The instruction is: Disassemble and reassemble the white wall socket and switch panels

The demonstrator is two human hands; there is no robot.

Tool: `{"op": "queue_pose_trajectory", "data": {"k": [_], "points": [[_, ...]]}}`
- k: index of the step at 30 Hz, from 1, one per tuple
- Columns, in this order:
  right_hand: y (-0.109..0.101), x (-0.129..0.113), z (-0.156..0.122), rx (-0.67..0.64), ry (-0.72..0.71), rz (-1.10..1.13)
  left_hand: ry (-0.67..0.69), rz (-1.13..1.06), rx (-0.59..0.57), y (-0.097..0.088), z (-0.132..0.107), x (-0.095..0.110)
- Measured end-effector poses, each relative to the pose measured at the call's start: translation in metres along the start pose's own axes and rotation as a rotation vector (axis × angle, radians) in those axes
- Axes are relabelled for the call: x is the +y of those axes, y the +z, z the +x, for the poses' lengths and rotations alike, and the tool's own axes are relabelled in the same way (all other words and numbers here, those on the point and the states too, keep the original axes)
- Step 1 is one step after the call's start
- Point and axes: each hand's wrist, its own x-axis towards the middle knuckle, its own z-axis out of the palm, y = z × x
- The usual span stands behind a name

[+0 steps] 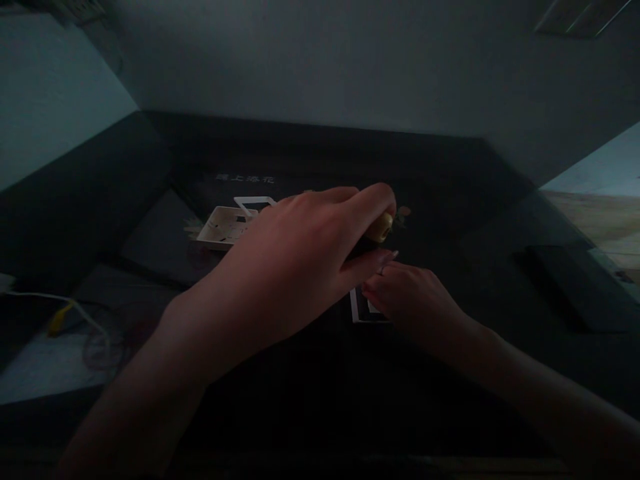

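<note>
My left hand (305, 240) reaches across the middle, its fingers curled round a small object with a rounded yellowish end (379, 228). Most of that object is hidden by the fingers, so its kind cannot be made out. Just below, my right hand (407, 293) has its fingers bent in, close to the left thumb. A white-edged rectangular frame (355, 308) lies under the right fingertips, which seem to press or hold it. Beyond the left wrist sits a shallow cream-coloured tray-like case (220, 227) with slots in its floor. A thin white frame (255, 200) leans by it.
Both hands work over a dark table (310, 400) with printed characters and flowers. To the left are a white cable (60, 297) and a yellow piece (60, 320). A dark flat block (575, 287) lies at the right. A pale wall stands behind.
</note>
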Motion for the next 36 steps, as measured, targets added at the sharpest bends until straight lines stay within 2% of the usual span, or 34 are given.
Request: {"op": "queue_pose_trajectory", "data": {"k": [4,9,13,17,22,25,36], "points": [[0.005,0.01,-0.004,0.05,0.034,0.083,0.001,-0.043,0.061,0.001,0.003,0.002],[0.025,0.03,-0.021,0.271,0.039,0.315,0.011,-0.082,0.193,0.01,0.006,0.005],[0.046,0.042,-0.041,0.198,0.051,0.393,0.005,-0.103,0.241,0.022,0.009,0.007],[0.056,0.044,-0.05,0.16,0.093,0.483,0.02,-0.067,0.247,0.027,0.01,0.007],[0.059,0.043,-0.05,0.115,0.094,0.549,0.03,-0.023,0.254,0.029,0.01,0.007],[0.061,0.043,-0.051,0.12,0.093,0.569,0.081,-0.018,0.276,0.031,0.012,0.007],[0.061,0.042,-0.052,0.127,0.095,0.579,0.079,0.035,0.297,0.036,0.012,0.008]]}}
